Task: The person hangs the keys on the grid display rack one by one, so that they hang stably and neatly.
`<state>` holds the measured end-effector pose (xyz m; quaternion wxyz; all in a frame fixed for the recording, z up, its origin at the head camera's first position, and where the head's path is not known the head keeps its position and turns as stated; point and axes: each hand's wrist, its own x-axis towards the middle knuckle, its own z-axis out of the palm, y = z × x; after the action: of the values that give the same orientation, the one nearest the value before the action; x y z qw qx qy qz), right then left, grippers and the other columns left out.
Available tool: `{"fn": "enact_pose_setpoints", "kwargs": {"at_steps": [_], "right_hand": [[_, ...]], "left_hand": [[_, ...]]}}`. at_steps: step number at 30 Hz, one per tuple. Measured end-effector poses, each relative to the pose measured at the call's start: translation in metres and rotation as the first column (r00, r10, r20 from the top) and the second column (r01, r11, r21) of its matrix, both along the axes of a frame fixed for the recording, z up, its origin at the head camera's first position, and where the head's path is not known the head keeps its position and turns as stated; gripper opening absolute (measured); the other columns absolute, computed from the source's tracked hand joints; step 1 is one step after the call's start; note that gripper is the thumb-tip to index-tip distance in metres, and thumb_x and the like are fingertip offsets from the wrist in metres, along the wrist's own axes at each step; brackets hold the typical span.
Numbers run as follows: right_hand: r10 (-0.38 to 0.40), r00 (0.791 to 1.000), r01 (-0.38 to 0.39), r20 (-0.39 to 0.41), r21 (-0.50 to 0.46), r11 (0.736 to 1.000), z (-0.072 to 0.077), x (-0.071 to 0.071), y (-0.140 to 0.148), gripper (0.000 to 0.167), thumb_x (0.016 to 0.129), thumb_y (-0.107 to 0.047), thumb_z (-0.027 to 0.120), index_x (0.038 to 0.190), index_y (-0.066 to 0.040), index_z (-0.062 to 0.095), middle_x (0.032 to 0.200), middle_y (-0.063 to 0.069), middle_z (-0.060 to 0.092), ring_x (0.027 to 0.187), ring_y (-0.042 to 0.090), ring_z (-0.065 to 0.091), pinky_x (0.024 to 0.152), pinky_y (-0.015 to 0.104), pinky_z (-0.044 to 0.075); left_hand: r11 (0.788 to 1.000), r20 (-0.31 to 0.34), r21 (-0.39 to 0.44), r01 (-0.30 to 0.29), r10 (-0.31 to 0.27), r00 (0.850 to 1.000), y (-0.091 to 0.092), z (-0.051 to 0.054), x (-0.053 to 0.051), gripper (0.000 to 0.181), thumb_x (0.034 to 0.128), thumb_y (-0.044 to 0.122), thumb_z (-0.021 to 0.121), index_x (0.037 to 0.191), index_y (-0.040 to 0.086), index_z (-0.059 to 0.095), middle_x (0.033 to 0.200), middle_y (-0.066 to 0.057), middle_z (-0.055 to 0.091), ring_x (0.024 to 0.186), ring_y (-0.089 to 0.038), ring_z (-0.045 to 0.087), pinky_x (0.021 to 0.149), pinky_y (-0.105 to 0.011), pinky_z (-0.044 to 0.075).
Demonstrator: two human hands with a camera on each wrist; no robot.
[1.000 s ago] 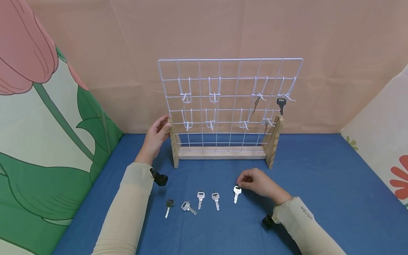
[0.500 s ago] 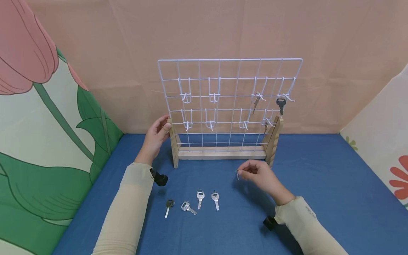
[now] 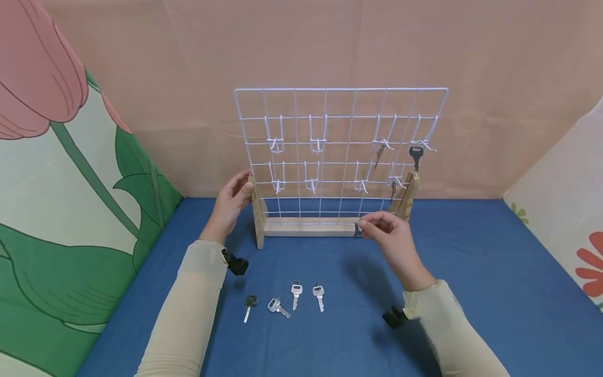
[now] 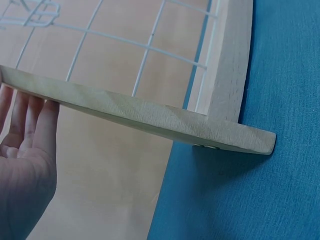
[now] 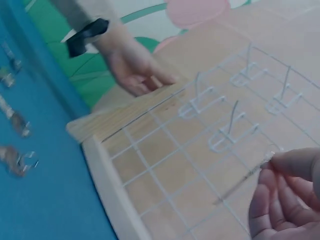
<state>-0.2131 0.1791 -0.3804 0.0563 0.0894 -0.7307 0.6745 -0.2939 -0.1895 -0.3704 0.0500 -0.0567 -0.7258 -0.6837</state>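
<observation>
A key (image 3: 358,229) hangs pinched by its ring end between thumb and fingers of the right hand (image 3: 394,243), before the wire rack (image 3: 308,231), right of its middle. The left hand (image 3: 230,204) grips the rack's left wooden upright (image 3: 257,214). Three hanging keys (image 3: 416,152) sit toward the rack's right edge. Four loose keys (image 3: 296,290) lie in front, the rack standing near the far edge of the blue table (image 3: 480,262).
</observation>
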Motion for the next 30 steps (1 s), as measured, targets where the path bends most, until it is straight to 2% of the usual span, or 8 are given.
{"fn": "enact_pose_setpoints", "kwargs": {"at_steps": [2,5,10,13,17,19,25,30], "right_hand": [[-0.027,0.999,0.024,-0.036,-0.083,0.996,0.004,-0.002,-0.003,0.027,0.096,-0.019,0.073,0.110,0.004,0.068,0.093,0.001,0.069,0.083,0.019,0.064,0.080,0.027,0.058],[-0.071,0.993,0.051,-0.090,-0.208,0.977,0.009,-0.004,-0.006,0.027,0.095,-0.017,0.074,0.109,0.004,0.068,0.092,0.003,0.069,0.082,0.017,0.063,0.082,0.025,0.058],[-0.142,0.982,0.094,-0.122,-0.330,0.939,0.015,-0.011,-0.012,0.022,0.095,-0.012,0.073,0.108,0.005,0.068,0.091,0.005,0.068,0.078,0.017,0.063,0.080,0.025,0.058],[-0.183,0.972,0.123,-0.144,-0.349,0.929,0.015,-0.015,-0.015,0.021,0.095,-0.007,0.071,0.108,0.009,0.066,0.088,0.005,0.068,0.076,0.017,0.063,0.078,0.025,0.059],[-0.219,0.960,0.152,-0.174,-0.332,0.931,0.014,-0.023,-0.018,0.028,0.095,-0.008,0.072,0.111,0.014,0.063,0.087,0.004,0.068,0.075,0.016,0.064,0.078,0.024,0.059],[-0.217,0.961,0.153,-0.170,-0.326,0.933,0.014,-0.026,-0.019,0.031,0.096,-0.010,0.072,0.112,0.014,0.062,0.089,0.004,0.069,0.076,0.016,0.064,0.079,0.024,0.058],[-0.238,0.964,0.193,-0.119,-0.302,0.933,0.012,-0.038,-0.021,0.024,0.096,-0.013,0.071,0.111,0.006,0.066,0.093,0.005,0.069,0.080,0.018,0.064,0.080,0.023,0.058],[-0.277,0.959,0.242,-0.053,-0.350,0.905,0.007,-0.049,-0.026,0.021,0.097,-0.012,0.070,0.111,0.003,0.066,0.092,0.006,0.067,0.079,0.015,0.064,0.078,0.022,0.058]], "left_hand": [[1.000,0.002,-0.001,0.002,-0.002,1.000,0.000,-0.001,0.000,0.054,0.1047,0.030,0.053,0.156,0.017,0.040,0.147,-0.013,0.045,0.138,-0.027,0.045,0.114,-0.043,0.039],[1.000,0.002,0.001,0.004,-0.004,1.000,-0.001,-0.002,-0.001,0.054,0.1046,0.030,0.054,0.156,0.017,0.040,0.146,-0.012,0.045,0.137,-0.027,0.045,0.114,-0.043,0.039],[1.000,-0.003,0.010,0.006,-0.006,1.000,-0.002,-0.004,-0.001,0.054,0.1048,0.029,0.053,0.155,0.016,0.040,0.143,-0.012,0.046,0.135,-0.026,0.046,0.114,-0.043,0.039],[1.000,-0.015,0.010,0.009,-0.009,1.000,-0.002,-0.004,-0.001,0.054,0.1049,0.029,0.054,0.155,0.015,0.040,0.142,-0.012,0.046,0.134,-0.026,0.047,0.114,-0.044,0.039],[1.000,-0.027,0.018,0.019,-0.018,0.999,-0.001,-0.004,-0.003,0.054,0.1055,0.028,0.053,0.155,0.013,0.040,0.142,-0.012,0.046,0.133,-0.025,0.047,0.114,-0.045,0.039],[1.000,-0.024,0.021,0.017,-0.016,1.000,-0.002,-0.004,-0.003,0.054,0.1054,0.029,0.054,0.155,0.014,0.040,0.142,-0.011,0.046,0.132,-0.025,0.047,0.114,-0.044,0.039],[1.000,-0.023,0.018,0.009,-0.009,1.000,-0.003,-0.004,-0.002,0.054,0.1047,0.029,0.054,0.155,0.014,0.041,0.142,-0.012,0.046,0.133,-0.026,0.048,0.113,-0.044,0.040],[1.000,-0.028,0.013,0.017,-0.017,0.999,-0.003,-0.005,-0.002,0.055,0.1044,0.031,0.054,0.155,0.014,0.041,0.146,-0.014,0.046,0.134,-0.026,0.047,0.113,-0.044,0.040]]}}
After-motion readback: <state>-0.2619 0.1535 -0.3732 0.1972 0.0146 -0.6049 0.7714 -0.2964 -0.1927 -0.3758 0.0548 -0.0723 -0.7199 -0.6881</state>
